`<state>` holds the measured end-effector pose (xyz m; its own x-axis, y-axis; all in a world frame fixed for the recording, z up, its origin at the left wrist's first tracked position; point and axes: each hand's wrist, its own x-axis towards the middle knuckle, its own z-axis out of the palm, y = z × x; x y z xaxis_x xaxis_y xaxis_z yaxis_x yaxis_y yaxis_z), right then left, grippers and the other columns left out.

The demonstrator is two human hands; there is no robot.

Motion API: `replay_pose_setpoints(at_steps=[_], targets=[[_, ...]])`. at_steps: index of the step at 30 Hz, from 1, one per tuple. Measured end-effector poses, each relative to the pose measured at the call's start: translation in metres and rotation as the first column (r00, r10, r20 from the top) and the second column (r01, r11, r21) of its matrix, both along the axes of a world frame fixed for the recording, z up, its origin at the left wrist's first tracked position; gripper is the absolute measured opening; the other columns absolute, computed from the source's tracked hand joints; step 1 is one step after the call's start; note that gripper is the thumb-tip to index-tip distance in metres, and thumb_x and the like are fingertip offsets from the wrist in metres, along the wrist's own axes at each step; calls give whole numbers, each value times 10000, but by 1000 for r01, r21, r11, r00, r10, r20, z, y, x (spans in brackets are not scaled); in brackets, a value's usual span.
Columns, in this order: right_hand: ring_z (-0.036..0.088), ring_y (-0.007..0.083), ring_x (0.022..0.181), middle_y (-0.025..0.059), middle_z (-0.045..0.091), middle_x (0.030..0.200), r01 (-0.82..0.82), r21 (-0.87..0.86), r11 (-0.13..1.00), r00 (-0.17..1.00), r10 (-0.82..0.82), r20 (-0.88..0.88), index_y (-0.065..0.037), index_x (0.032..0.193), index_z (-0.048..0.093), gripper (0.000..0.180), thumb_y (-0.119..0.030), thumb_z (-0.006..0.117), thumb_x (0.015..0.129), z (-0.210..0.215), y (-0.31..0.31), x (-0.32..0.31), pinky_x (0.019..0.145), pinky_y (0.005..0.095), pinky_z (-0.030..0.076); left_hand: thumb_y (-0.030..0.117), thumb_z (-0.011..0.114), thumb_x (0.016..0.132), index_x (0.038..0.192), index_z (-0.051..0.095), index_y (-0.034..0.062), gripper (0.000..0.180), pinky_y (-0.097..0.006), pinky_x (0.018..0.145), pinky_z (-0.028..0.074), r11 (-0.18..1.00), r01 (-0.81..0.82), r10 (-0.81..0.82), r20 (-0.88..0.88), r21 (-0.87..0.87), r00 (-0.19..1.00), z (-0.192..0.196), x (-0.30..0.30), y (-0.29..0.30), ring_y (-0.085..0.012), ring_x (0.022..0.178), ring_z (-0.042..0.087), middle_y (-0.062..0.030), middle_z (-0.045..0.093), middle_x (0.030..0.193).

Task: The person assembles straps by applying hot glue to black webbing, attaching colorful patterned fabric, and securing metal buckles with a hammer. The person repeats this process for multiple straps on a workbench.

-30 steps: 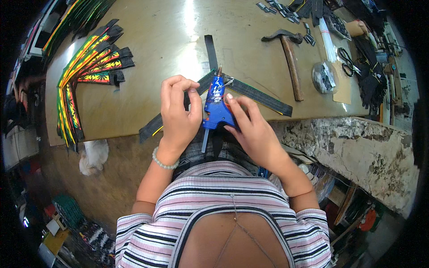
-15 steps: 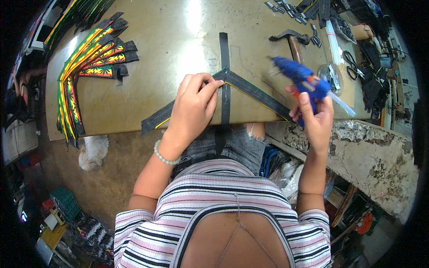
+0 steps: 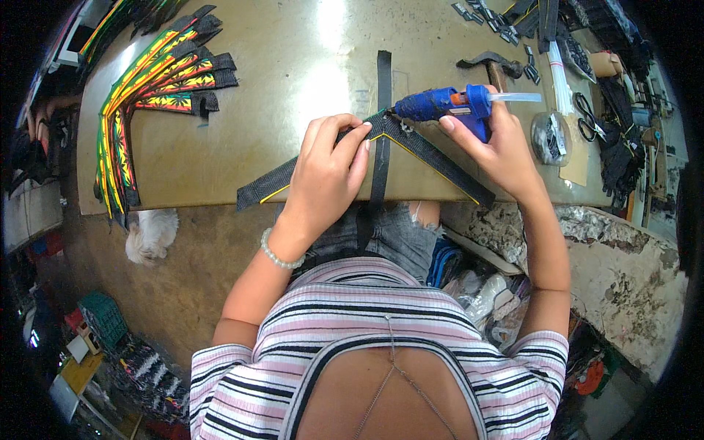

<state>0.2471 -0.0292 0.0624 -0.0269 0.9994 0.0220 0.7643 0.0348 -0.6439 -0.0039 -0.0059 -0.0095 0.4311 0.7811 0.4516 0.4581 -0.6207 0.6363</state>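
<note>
A black woven strap [image 3: 433,158] with yellow and green edging lies bent in a wide V, its peak pointing away from me. Near that peak, my left hand [image 3: 323,165] pinches the strap's left arm with thumb and fingertips. In my right hand [image 3: 506,150] is a blue hot glue gun [image 3: 433,105], a clear glue stick [image 3: 517,97] poking out of its back. Its dark nozzle is at the peak, just right of my left fingertips; whether it touches cannot be made out. A narrow black strip [image 3: 384,70] runs beneath the V, across the table and over its near edge.
Patterned red, yellow and green straps [image 3: 121,132] are stacked at the table's left. At the right are a hammer [image 3: 495,70], black buckles [image 3: 499,26], a round clear container [image 3: 550,139] and scissors [image 3: 587,117]. A fluffy white animal [image 3: 152,236] is on the floor.
My right hand has swung the glue gun left, bringing its nozzle to the strap's peak. My left hand keeps its hold on the strap.
</note>
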Motion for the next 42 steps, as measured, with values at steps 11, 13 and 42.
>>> replay_pose_setpoints(at_steps=[11, 13, 42], targets=[[714, 387, 762, 190, 715, 878, -97, 92, 991, 995, 93, 37, -28, 1192, 543, 461, -326, 742, 903, -3, -19, -5, 666, 418, 549, 24, 722, 824, 1065, 705, -11, 245, -371, 862, 502, 1000, -27, 27, 20, 13, 999, -3, 0, 0, -276, 962, 605, -118, 640, 1057], [713, 389, 752, 187, 716, 882, -96, 55, 994, 995, 94, 39, -36, 1193, 533, 460, -320, 745, 900, -2, -26, -8, 655, 412, 551, 28, 723, 824, 1065, 708, -10, 244, -373, 866, 502, 1000, -30, 30, 23, 4, 999, -3, 0, 0, -278, 967, 607, -119, 641, 1056], [680, 333, 750, 214, 707, 834, 834, 259, 487, 372, -843, 388, 47, 931, 714, 476, -421, 628, 957, -21, -146, 210, 730, 400, 525, -52, 682, 844, 1096, 711, 15, 263, -377, 845, 500, 999, -37, 35, -113, -21, 993, 7, 6, -8, -288, 986, 600, -141, 610, 1063]])
